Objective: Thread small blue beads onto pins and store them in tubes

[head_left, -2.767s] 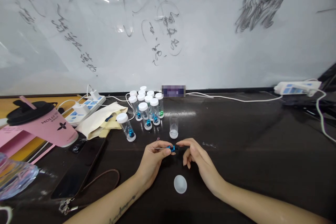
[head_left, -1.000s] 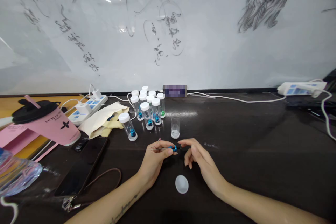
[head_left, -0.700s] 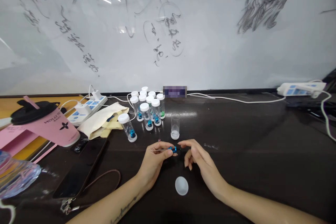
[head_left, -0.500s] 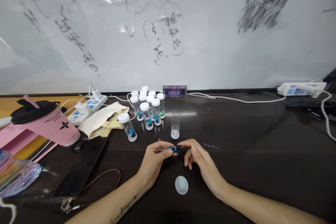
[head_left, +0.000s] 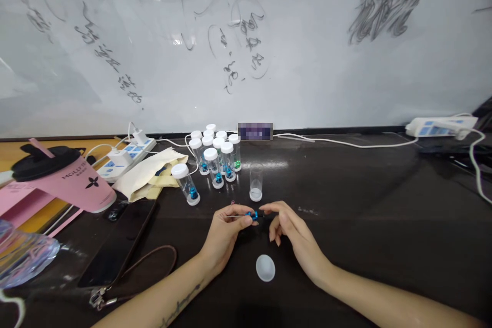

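Rn L fingers (head_left: pixel 242 223) pinch sm. blue pc. (head_left: pixel 253 216)

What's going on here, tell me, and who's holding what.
A person's left hand pinches a small blue-and-black part; the right hand is beside it, contact unclear. An uncapped clear tube stands just beyond, and a small white dish lies nearer. White-capped tubes, some showing blue pieces, stand farther back to the left.

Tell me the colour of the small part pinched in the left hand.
The small part is blue, showing best in the head view.
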Demonstrator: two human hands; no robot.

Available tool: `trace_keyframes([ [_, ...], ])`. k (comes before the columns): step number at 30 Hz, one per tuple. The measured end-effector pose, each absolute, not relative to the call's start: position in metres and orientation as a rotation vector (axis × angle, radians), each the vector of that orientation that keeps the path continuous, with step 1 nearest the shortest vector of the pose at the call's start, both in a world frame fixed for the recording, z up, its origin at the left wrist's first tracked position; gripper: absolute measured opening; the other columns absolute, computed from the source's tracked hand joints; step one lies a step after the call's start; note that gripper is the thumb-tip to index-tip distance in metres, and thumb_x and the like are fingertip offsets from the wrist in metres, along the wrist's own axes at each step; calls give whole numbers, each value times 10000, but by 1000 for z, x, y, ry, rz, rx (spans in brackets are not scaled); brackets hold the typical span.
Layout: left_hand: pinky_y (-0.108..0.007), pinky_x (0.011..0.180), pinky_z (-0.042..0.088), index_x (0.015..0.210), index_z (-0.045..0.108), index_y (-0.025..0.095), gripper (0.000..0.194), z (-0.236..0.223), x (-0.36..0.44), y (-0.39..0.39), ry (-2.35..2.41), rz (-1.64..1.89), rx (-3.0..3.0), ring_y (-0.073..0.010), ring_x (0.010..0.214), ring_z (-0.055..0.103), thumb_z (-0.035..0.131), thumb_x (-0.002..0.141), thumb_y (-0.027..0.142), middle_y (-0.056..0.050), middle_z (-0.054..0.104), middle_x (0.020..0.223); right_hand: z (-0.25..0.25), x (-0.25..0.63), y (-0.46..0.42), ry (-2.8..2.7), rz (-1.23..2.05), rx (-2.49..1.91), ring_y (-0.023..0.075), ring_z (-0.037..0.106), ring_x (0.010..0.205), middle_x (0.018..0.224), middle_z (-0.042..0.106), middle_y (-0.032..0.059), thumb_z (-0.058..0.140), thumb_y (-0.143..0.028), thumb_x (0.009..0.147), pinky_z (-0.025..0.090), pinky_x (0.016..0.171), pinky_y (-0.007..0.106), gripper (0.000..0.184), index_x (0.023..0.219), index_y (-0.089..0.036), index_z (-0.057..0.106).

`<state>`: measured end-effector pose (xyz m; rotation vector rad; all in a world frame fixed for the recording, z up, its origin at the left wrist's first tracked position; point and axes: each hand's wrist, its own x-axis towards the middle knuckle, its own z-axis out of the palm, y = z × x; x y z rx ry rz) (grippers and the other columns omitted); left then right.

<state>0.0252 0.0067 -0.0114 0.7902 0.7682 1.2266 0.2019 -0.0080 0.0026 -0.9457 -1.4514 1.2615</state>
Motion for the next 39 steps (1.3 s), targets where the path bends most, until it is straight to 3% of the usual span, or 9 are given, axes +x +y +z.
trace_keyframes([
  [11,-230,742,499,790,744,152,169,-12,24,8,767,1233,788,-130,698,670,810,634,152,-21,719,757,1,203,-7,-1480,1257,-931,124,511,595,742,545,15,373,-410,992,423,560,258,342,1089,-187,613],
  [16,-229,741,496,796,746,155,182,-11,24,8,776,1231,778,-127,695,669,815,628,157,-25,722,775,3,202,-7,-1452,1262,-943,122,532,620,847,567,34,375,-406,992,425,556,256,337,1143,-197,592],
  [20,-230,739,497,783,745,152,175,-11,24,9,773,1235,779,-126,687,665,818,623,162,-23,718,754,2,202,-7,-1474,1260,-944,122,518,597,759,548,17,378,-410,990,426,564,259,341,1099,-188,613],
  [25,-227,742,493,797,743,152,178,-10,25,8,782,1238,779,-124,692,667,812,633,161,-26,721,785,2,202,-7,-1432,1278,-960,114,539,627,919,564,41,379,-413,990,439,557,253,335,1174,-219,580],
  [30,-216,750,487,802,742,153,163,-11,24,7,759,1233,783,-119,699,667,801,651,156,-23,723,766,3,202,-7,-1481,1261,-949,114,513,598,765,537,13,382,-413,990,431,560,248,337,1086,-196,620],
  [35,-207,735,484,806,743,156,173,-13,24,8,765,1233,776,-116,692,667,805,645,154,-21,724,766,2,202,-8,-1459,1251,-961,110,527,618,904,555,36,390,-408,988,436,557,248,325,1149,-213,594],
  [39,-221,733,491,798,742,153,179,-12,25,8,768,1230,765,-122,683,664,813,635,165,-25,720,756,3,203,-9,-1474,1269,-949,117,516,598,784,537,18,384,-415,988,428,551,249,341,1094,-192,618],
])
